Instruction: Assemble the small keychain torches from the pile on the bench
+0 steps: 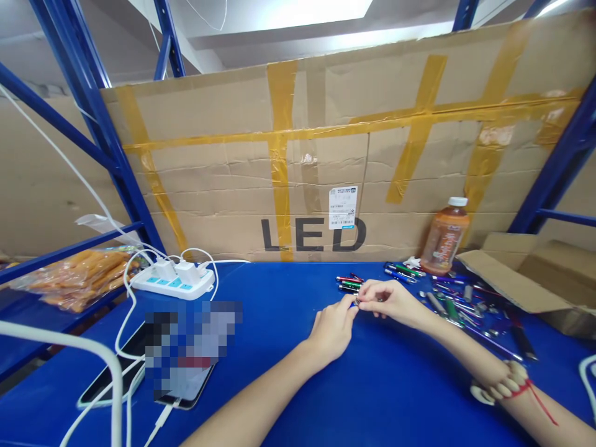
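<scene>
My left hand (331, 330) is closed, its fingertips pinching a small blue piece with a shiny metal end (357, 302). From the other side, my right hand (391, 302) meets it with closed fingers on the same small piece. Most of the piece is covered by the fingertips, so its exact kind cannot be made out. Just behind the hands lie several pen-like metal sticks (350, 285) in red, green and black. Farther right, a loose heap of metal parts and coloured tubes (459, 305) spreads over the blue tabletop (274, 372).
A drink bottle (444, 239) and an open cardboard box (535, 279) stand at the right. At the left are a white power strip (174, 282), two phones (116, 363) and cables. A large cardboard sheet (223, 198) closes off the back.
</scene>
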Available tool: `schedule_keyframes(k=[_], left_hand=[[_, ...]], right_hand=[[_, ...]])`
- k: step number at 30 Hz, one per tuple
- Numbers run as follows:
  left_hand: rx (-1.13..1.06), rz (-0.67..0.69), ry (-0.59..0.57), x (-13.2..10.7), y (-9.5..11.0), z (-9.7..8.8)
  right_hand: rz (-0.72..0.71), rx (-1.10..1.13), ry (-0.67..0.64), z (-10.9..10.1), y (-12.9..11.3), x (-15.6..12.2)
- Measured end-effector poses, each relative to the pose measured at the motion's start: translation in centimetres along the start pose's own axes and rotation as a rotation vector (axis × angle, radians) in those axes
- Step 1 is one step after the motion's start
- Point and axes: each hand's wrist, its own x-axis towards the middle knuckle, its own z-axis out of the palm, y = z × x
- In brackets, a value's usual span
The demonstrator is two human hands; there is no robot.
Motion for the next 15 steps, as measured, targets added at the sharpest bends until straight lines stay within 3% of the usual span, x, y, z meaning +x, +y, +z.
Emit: schedule_keyframes(k=[15], left_hand=[[0.015, -0.006, -0.005, 0.03, -0.03, 0.05]], right_hand=[[-0.007, 0.003, 0.002, 0.05, 0.47, 0.0]])
